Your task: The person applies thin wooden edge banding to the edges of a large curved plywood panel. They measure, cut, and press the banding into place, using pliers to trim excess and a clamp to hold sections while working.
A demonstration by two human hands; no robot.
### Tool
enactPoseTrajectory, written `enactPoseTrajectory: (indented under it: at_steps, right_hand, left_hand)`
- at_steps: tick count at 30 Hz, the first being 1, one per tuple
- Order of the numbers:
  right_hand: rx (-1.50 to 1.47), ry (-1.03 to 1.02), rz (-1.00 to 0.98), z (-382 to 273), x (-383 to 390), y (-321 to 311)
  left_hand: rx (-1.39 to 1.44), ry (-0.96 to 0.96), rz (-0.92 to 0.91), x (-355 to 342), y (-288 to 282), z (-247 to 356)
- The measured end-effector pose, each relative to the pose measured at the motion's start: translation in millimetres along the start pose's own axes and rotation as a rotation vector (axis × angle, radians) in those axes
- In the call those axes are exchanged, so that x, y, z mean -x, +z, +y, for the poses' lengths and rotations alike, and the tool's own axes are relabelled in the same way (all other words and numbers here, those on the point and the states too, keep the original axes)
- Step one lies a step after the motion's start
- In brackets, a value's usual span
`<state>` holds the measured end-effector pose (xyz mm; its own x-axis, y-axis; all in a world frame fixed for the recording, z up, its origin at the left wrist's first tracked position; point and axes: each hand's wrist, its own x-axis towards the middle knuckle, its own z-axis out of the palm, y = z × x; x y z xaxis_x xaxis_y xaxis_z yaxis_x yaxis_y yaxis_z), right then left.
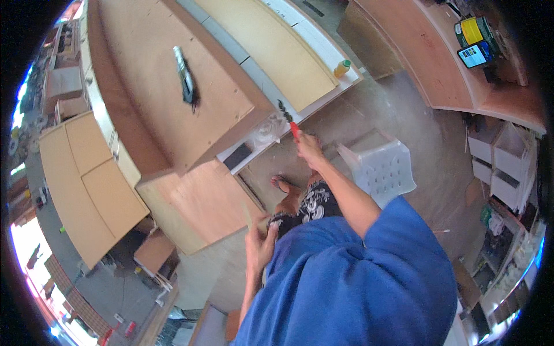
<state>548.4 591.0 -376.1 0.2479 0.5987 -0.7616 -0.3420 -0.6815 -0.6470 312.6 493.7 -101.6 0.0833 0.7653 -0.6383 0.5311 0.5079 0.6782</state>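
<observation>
Cluttered workshop floor (363,109): a steady grip pays

From here I see tan panels (86,184) at far left, then a big brown wooden box (138,43) with a grey-and-black tool (183,72) lying on it. Lower in view comes my left hand (261,245), fingers curled; a pale thin strip (249,214) shows by it, but I cannot tell whether I hold it. Next is crumpled clear plastic (268,130) near the box's end, and just right of that the red-handled tool (294,128), its dark head pointing away from me. My right hand (310,149) is closed round the handle. I would hold it firmly with a loose wrist, since I judge the head could snag that plastic. With the capped bottle (341,69) and whitish stool (386,167) further right, small sweeps seem wisest.
</observation>
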Motion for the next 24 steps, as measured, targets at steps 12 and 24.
enactPoseTrajectory:
  at_steps: [12, 24]
  right_hand:
    - [-0.926, 0.420, -0.977, -29.9, 353.2, -109.5]
    - [0.905, -0.907, 0.083, -35.5, 434.3, 24.0]
  left_hand:
    - [0.526, 0.268, -0.786, -7.8, -1.7, 41.2]
    - [0.255, 0.566, -0.232, 79.2, -48.5, 25.0]
